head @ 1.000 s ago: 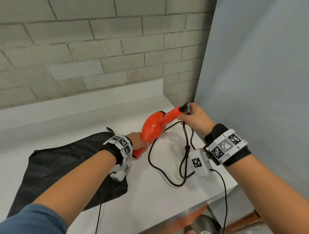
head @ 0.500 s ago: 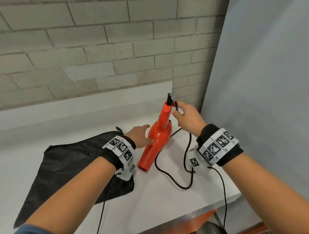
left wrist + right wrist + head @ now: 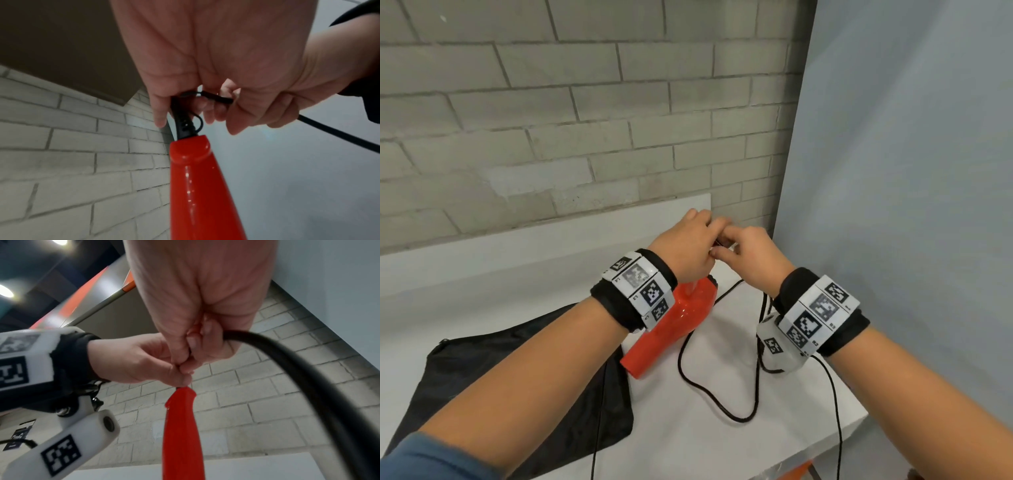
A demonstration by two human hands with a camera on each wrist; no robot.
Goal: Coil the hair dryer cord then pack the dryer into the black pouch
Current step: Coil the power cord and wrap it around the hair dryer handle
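head view: both hands, left hand (image 3: 685,245) and right hand (image 3: 751,255), pinch cord (image 3: 717,402) at upright dryer (image 3: 671,325) handle top; cord uncoiled on worktop (image 3: 722,445), pouch (image 3: 493,377) unpacked.

Brick wall (image 3: 585,137) behind and grey panel (image 3: 911,171) at right hem the table (image 3: 688,438); loose cord (image 3: 717,404) crosses its open surface.

Pouch (image 3: 493,383) flat on table (image 3: 722,445), left side. Hair dryer (image 3: 671,329) just right of it, nozzle end at pouch edge, handle tilted up toward back wall (image 3: 585,120). Cord (image 3: 717,407) loops on table right of dryer. Both hands meet above handle top.
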